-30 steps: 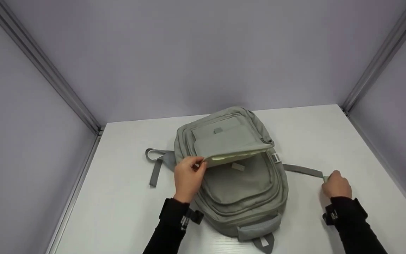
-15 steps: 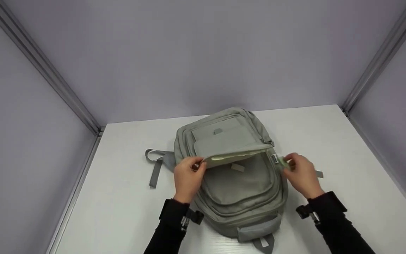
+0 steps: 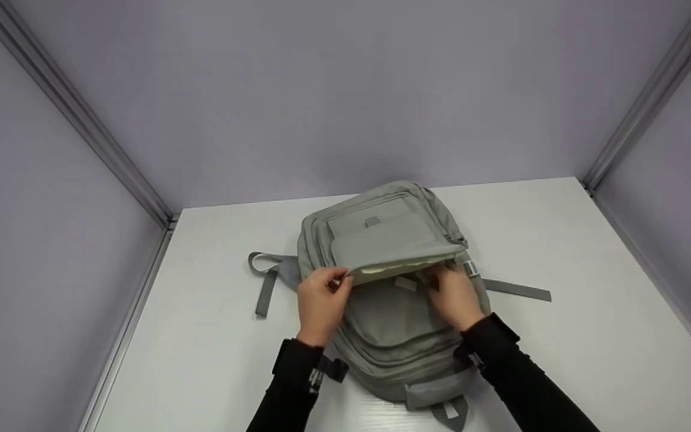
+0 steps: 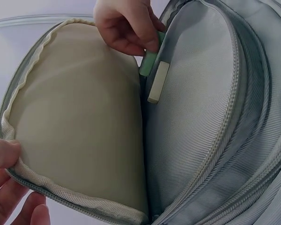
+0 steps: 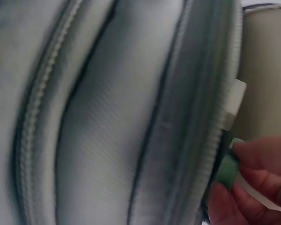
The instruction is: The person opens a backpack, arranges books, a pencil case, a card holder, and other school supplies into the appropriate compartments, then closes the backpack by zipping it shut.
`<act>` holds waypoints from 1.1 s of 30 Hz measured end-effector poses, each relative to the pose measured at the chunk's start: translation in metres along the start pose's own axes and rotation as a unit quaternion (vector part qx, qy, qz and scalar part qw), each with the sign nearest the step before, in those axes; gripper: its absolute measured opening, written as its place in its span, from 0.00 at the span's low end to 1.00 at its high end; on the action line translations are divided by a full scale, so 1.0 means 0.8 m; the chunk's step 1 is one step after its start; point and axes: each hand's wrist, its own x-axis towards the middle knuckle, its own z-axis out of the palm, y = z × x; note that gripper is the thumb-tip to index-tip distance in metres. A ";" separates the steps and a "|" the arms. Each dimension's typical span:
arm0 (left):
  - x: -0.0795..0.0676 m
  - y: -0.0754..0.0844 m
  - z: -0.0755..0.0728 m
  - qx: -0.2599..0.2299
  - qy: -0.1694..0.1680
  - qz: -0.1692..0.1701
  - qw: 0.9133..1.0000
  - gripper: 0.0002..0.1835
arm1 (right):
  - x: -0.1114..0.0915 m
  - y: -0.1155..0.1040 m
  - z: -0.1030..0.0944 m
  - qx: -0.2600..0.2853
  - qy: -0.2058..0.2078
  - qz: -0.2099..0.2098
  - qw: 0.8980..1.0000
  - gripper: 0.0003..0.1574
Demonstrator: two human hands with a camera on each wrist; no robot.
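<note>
A grey-green backpack [image 3: 375,366] lies on the white table, its front pocket unzipped. My left hand [image 3: 321,303] pinches the zippered edge of the pocket flap [image 4: 79,117] and holds it raised, showing a cream lining. With thumb and fingers, my right hand [image 3: 456,300] grips a small green block [image 4: 150,61] inside the pocket's mouth, down by the fold where the flap joins. Close beside it in the pocket rests a small whitish block [image 4: 159,83]. In the right wrist view my fingertips partly cover the green block [image 5: 227,171].
A looped strap [image 3: 266,288] spreads out left of the backpack, and another strap [image 3: 519,290] reaches right across the table [image 3: 585,360]. The padded top handle [image 3: 441,389] points toward me. Grey panels [image 3: 345,90] wall the table at the back and sides.
My right hand has carried the green block leftward, from beside the strap's end on the right, over the backpack's side and into the open pocket. My left hand stays on the flap.
</note>
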 end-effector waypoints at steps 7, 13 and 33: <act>-0.002 0.001 0.001 -0.002 -0.002 0.000 1.000 0.04 | -0.005 -0.009 -0.018 -0.011 -0.011 -0.012 1.000 0.09; -0.021 0.002 0.004 0.023 -0.003 0.028 0.999 0.05 | -0.038 -0.039 -0.071 0.005 0.051 -0.040 0.998 0.06; -0.111 -0.043 0.013 0.146 -0.080 0.206 0.964 0.10 | -0.102 -0.020 -0.071 -0.108 -0.156 -0.036 0.981 0.23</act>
